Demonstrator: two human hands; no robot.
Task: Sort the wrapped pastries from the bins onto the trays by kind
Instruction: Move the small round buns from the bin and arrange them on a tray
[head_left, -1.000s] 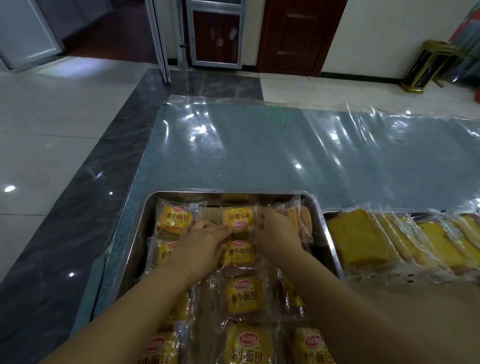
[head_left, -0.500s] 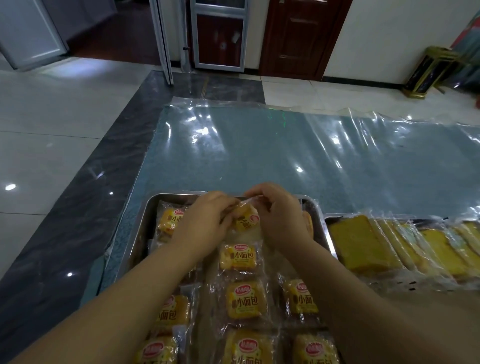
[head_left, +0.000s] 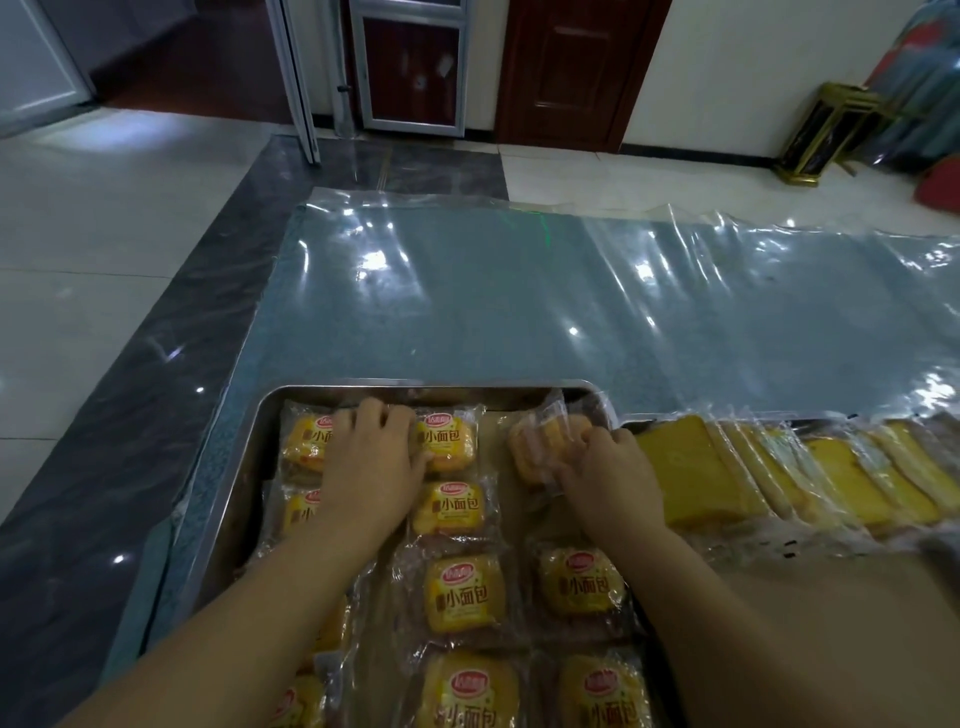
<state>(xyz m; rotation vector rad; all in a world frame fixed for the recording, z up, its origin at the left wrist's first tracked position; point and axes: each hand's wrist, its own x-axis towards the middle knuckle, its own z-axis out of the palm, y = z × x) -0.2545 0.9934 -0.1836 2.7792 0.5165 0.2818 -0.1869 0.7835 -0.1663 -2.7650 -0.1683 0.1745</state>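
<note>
Head view: half a second ago both hands met over one wrapped bun at the far middle of the metal tray (head_left: 244, 467); now they have parted. The left hand (head_left: 371, 467) lies flat between two packets in the back row, its fingers (head_left: 382, 415) pressed together and reaching to the tray's far wall, seemingly nudging a small-bread packet (head_left: 449, 447) square rather than gripping it. The right hand (head_left: 615, 473) has gone to the far right corner, where its curled fingers (head_left: 589, 441) pinch a tilted packet (head_left: 545, 447) that stands on edge against the tray's right wall instead of lying flat. I judge the middle bun is settled and the step in hand is laying this last corner packet down, which would fill the back row of same-kind buns. Just beside the tray to the right, a second tray (head_left: 631, 426) holds wrapped yellow cake slices (head_left: 680, 478) overlapping in a row, so the kinds are kept apart. The worktop (head_left: 519, 312) beyond is covered with clear plastic sheeting. The bins are out of view. The corner is tight: the tray wall and the neighbouring cake wrappers crowd the right hand, and the slippery film could let the packet spring back upright.
</note>
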